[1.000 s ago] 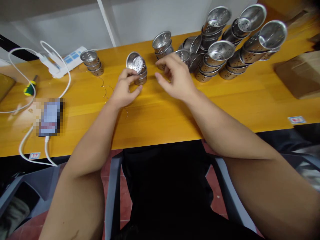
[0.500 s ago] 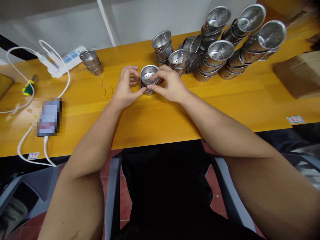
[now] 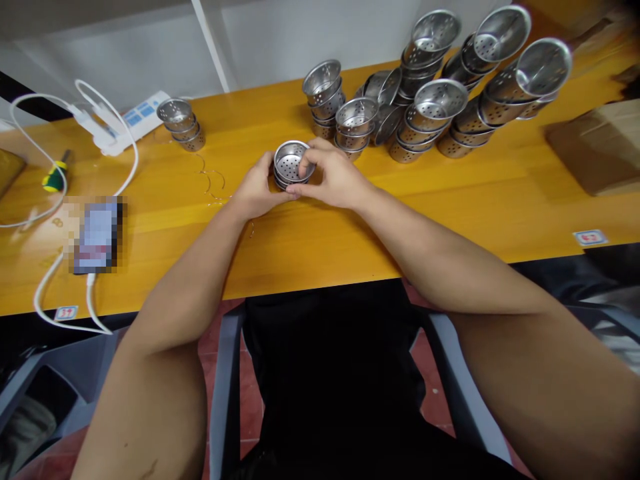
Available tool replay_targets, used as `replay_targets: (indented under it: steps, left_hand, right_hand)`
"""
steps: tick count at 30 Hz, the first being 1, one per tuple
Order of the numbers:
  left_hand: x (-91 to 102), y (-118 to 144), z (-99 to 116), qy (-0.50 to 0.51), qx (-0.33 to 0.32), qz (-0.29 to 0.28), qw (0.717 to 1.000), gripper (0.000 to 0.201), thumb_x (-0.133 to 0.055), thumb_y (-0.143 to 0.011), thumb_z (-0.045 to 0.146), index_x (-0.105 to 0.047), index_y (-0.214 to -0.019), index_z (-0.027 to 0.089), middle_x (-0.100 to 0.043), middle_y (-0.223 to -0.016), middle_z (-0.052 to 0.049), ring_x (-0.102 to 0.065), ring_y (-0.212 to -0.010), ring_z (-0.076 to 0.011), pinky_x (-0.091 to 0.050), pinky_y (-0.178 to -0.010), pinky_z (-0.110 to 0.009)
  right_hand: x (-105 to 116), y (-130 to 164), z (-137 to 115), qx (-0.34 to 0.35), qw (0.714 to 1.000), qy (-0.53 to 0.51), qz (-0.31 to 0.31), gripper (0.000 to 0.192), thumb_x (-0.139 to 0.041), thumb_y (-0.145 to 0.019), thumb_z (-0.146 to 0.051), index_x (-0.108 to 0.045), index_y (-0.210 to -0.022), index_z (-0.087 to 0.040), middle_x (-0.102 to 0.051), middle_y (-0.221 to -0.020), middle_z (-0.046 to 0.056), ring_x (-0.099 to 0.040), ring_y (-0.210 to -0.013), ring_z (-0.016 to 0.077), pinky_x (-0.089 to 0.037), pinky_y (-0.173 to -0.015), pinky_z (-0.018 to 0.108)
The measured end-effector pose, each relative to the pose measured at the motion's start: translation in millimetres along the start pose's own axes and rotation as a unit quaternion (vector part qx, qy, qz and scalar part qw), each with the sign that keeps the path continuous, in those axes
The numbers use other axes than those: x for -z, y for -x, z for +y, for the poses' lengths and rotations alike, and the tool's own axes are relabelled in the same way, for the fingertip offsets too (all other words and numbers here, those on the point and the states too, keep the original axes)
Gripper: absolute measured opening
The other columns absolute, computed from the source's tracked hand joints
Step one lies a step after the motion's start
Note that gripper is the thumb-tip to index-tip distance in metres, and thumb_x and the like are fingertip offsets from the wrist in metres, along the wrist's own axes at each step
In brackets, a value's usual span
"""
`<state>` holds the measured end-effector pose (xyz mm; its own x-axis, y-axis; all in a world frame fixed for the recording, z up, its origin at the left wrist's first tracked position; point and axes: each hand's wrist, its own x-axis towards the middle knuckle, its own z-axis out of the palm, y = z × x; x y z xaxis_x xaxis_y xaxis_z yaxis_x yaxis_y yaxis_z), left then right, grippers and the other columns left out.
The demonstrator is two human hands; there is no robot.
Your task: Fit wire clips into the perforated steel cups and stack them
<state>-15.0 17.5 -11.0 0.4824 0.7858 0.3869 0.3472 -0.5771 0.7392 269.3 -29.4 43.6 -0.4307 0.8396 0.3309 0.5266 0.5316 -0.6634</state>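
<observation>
Where hands (image 3: 300, 183) meet, yellow wooden table (image 3: 450, 200), white wall (image 3: 300, 40)

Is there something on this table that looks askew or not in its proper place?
Yes. The tall stacks of metal strainer cups at the far right lean over strongly, nearly lying on their sides. Thin loose wires lie scattered on the table beside the left hand. Both hands hold a small cup stack, which sits upright.
</observation>
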Motion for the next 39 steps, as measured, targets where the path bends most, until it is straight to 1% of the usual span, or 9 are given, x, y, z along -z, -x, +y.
replay_targets:
  steps: [4,12,19,23,26,31,33,35,39]
  left_hand:
    - [1.7,-0.2,5.2,0.002,-0.004,-0.005,1.000,0.115,-0.113,-0.078,0.101,-0.074,-0.158,0.028,-0.088,-0.151,-0.017,-0.085,-0.154,-0.0477,-0.069,-0.142,-0.071]
    - [17.2,-0.8,13.0,-0.038,0.033,0.013,0.999,0.123,-0.114,-0.078,0.098,-0.069,-0.169,0.030,-0.082,-0.173,-0.020,-0.080,-0.166,-0.0498,-0.062,-0.148,-0.072]
    - [41.5,-4.7,-14.3,-0.107,0.134,0.114,0.978,0.098,-0.117,-0.086,0.077,-0.073,-0.158,0.028,-0.080,-0.169,-0.021,-0.072,-0.173,-0.0531,-0.049,-0.157,-0.083]
    - [51.3,-6.8,-42.7,-0.095,0.136,0.145,0.975,0.101,-0.118,-0.083,0.076,-0.071,-0.160,0.031,-0.075,-0.178,-0.021,-0.071,-0.173,-0.0529,-0.047,-0.158,-0.084]
    - [52.0,-8.4,-61.9,-0.095,0.124,0.158,0.975,0.101,-0.112,-0.090,0.079,-0.066,-0.167,0.035,-0.067,-0.186,-0.020,-0.064,-0.182,-0.0511,-0.048,-0.158,-0.081]
    - [53.8,-7.6,-59.2,-0.116,0.130,0.160,0.972,0.100,-0.105,-0.092,0.088,-0.063,-0.165,0.036,-0.061,-0.191,-0.019,-0.057,-0.186,-0.0497,-0.043,-0.159,-0.080]
    - [57.0,-5.9,-44.3,-0.147,0.141,0.152,0.967,0.097,-0.093,-0.095,0.103,-0.064,-0.157,0.034,-0.067,-0.184,-0.017,-0.056,-0.183,-0.0435,-0.045,-0.154,-0.075]
    - [60.7,-4.5,-26.9,-0.190,0.158,0.127,0.961,0.098,-0.064,-0.104,0.118,-0.062,-0.149,0.030,-0.075,-0.169,-0.013,-0.053,-0.180,-0.0315,-0.046,-0.147,-0.069]
    - [64.6,-5.1,-2.3,-0.213,0.181,0.061,0.958,0.109,-0.013,-0.106,0.124,-0.057,-0.132,0.027,-0.074,-0.140,-0.006,-0.057,-0.158,-0.0183,-0.048,-0.131,-0.059]
  right_hand:
    - [-1.4,0.7,0.4,-0.001,1.000,0.002,0.009,0.048,-0.110,-0.099,-0.071,-0.078,-0.108,-0.036,-0.078,-0.144,0.012,-0.073,-0.140,0.0478,-0.061,-0.137,0.078]
    - [-4.4,-13.2,26.7,0.080,0.983,-0.107,0.123,0.079,-0.097,-0.093,-0.105,-0.067,-0.094,-0.032,-0.073,-0.118,0.011,-0.070,-0.118,0.0398,-0.067,-0.123,0.071]
    - [-12.7,-15.3,49.9,0.075,0.987,-0.079,0.122,0.083,-0.095,-0.092,-0.110,-0.067,-0.097,-0.031,-0.071,-0.118,0.011,-0.071,-0.120,0.0413,-0.065,-0.128,0.075]
    - [-18.7,-16.1,62.3,0.057,0.991,-0.053,0.107,0.079,-0.100,-0.094,-0.103,-0.069,-0.101,-0.030,-0.072,-0.121,0.012,-0.072,-0.121,0.0419,-0.064,-0.130,0.076]
    - [-22.4,-17.2,68.9,0.041,0.993,-0.041,0.102,0.080,-0.099,-0.094,-0.103,-0.069,-0.101,-0.030,-0.073,-0.121,0.012,-0.074,-0.117,0.0403,-0.065,-0.130,0.076]
    - [-25.6,-18.0,74.8,0.026,0.993,-0.045,0.106,0.084,-0.088,-0.097,-0.111,-0.071,-0.101,-0.029,-0.075,-0.121,0.013,-0.075,-0.112,0.0391,-0.064,-0.131,0.078]
    - [-25.7,-18.0,75.5,0.018,0.993,-0.046,0.105,0.085,-0.088,-0.096,-0.112,-0.074,-0.102,-0.028,-0.076,-0.125,0.015,-0.076,-0.114,0.0400,-0.064,-0.132,0.079]
    - [-25.2,-17.8,75.2,0.013,0.994,-0.045,0.104,0.085,-0.088,-0.097,-0.111,-0.077,-0.106,-0.028,-0.077,-0.129,0.016,-0.077,-0.119,0.0413,-0.064,-0.133,0.079]
    - [-22.7,-17.1,71.3,0.022,0.993,-0.052,0.108,0.082,-0.086,-0.101,-0.108,-0.080,-0.112,-0.027,-0.078,-0.140,0.017,-0.078,-0.132,0.0446,-0.062,-0.136,0.077]
